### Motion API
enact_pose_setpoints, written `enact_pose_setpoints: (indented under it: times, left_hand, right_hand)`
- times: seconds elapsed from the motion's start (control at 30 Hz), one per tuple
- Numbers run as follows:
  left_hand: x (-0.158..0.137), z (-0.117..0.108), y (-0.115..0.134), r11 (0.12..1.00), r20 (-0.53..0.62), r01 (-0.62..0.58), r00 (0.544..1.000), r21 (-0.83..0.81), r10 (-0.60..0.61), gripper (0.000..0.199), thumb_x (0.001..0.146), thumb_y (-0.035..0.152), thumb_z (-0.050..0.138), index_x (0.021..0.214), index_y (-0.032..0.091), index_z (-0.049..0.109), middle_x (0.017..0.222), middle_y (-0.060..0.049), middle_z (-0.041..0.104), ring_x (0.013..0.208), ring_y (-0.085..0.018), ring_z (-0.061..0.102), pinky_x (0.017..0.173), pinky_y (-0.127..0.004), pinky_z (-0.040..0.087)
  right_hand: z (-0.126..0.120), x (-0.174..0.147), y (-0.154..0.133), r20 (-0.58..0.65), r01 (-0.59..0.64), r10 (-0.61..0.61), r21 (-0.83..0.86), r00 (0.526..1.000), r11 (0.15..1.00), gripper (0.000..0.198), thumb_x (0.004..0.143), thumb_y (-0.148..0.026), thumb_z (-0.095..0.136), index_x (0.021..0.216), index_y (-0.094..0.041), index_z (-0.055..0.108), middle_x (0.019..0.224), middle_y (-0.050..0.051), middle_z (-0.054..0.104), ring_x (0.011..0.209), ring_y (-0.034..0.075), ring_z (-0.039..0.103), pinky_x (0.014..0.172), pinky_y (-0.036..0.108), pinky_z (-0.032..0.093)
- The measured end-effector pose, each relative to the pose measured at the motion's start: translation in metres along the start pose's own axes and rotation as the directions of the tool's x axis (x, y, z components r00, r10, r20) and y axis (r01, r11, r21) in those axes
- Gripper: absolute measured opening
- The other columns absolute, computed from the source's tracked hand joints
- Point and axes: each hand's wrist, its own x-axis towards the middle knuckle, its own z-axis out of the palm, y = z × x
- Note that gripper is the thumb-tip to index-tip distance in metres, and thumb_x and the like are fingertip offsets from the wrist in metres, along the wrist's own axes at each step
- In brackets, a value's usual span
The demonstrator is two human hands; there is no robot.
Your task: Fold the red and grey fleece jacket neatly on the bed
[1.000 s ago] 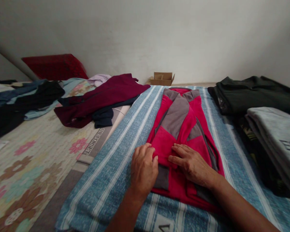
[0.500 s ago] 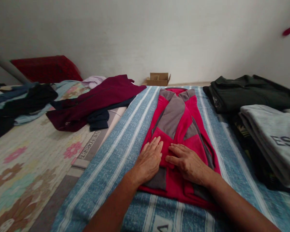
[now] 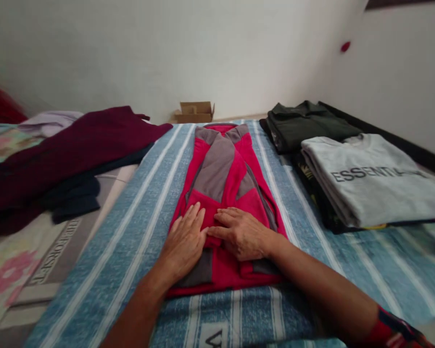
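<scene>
A red and grey jacket [image 3: 217, 169] lies folded lengthwise into a long strip on a blue striped bedsheet [image 3: 130, 212], its collar at the far end. My left hand [image 3: 186, 238] rests flat on the lower left part of the jacket, fingers stretched out. Beside it my right hand [image 3: 240, 232] lies on the lower middle, fingers extended and pointing left. The fingertips of both hands come close together over the red cloth. Neither hand grips the fabric.
To the right sit folded clothes: a light grey printed shirt [image 3: 369, 179] on a darker pile and a dark green garment [image 3: 308, 126] behind. A maroon garment [image 3: 79, 140] lies loosely on the left, over a navy one [image 3: 76, 195]. A small cardboard box [image 3: 195, 112] stands near the wall.
The view has swung to the right, so more of the grey shirt shows. Both hands stay on the lower jacket; my right hand has come nearer to my left.
</scene>
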Motion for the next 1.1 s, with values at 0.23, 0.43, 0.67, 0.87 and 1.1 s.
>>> enact_pose_setpoints:
  times: [0.23,0.43,0.67,0.87,1.1]
  left_hand:
    - [0.009,0.007,-0.014,0.996,0.000,-0.061,0.998,0.060,0.061,0.052,0.089,0.026,0.022,0.132,0.004,0.041,0.142,-0.020,0.037,0.131,-0.029,0.035,0.102,-0.048,0.034]
    - [0.011,0.014,-0.024,0.995,-0.056,-0.085,0.995,0.051,0.088,0.053,0.087,0.027,0.017,0.133,0.008,0.037,0.144,-0.015,0.035,0.132,-0.025,0.034,0.103,-0.046,0.034]
    - [0.016,0.015,-0.029,0.992,0.013,-0.088,0.996,0.087,0.088,0.060,0.085,0.030,0.017,0.133,0.001,0.039,0.144,-0.019,0.034,0.134,-0.027,0.030,0.102,-0.047,0.034]
    - [0.017,0.026,-0.042,0.986,-0.023,-0.124,0.992,0.114,0.128,0.061,0.083,0.031,0.019,0.133,0.001,0.040,0.143,-0.018,0.036,0.134,-0.026,0.030,0.104,-0.044,0.033]
    - [0.023,0.022,-0.036,0.988,0.030,-0.070,0.997,0.139,0.066,0.063,0.084,0.034,0.017,0.131,-0.001,0.041,0.144,-0.018,0.034,0.134,-0.027,0.029,0.104,-0.044,0.032]
  right_hand:
    - [-0.007,0.005,-0.005,0.029,-0.017,0.020,-0.096,0.999,0.995,0.041,0.080,-0.033,0.053,0.115,-0.013,0.049,0.106,0.011,0.055,0.102,0.027,0.047,0.086,0.040,0.039]
    - [0.000,0.010,-0.014,-0.050,-0.080,0.071,-0.197,0.996,0.977,0.022,0.094,-0.025,0.033,0.105,-0.015,0.049,0.099,0.010,0.056,0.091,0.022,0.051,0.077,0.039,0.041]
    - [0.002,0.010,-0.016,-0.082,-0.072,0.051,-0.276,0.995,0.959,0.024,0.096,-0.022,0.031,0.098,-0.013,0.054,0.097,0.010,0.060,0.087,0.021,0.055,0.073,0.036,0.043]
    - [-0.007,0.013,-0.017,-0.009,-0.059,0.059,-0.285,0.998,0.957,0.022,0.094,-0.021,0.037,0.098,-0.013,0.057,0.099,0.009,0.063,0.089,0.022,0.058,0.071,0.036,0.045]
    - [-0.013,0.016,-0.014,0.086,-0.084,0.102,-0.191,0.991,0.978,0.020,0.089,-0.025,0.045,0.099,-0.013,0.059,0.101,0.009,0.063,0.092,0.025,0.060,0.072,0.037,0.048]
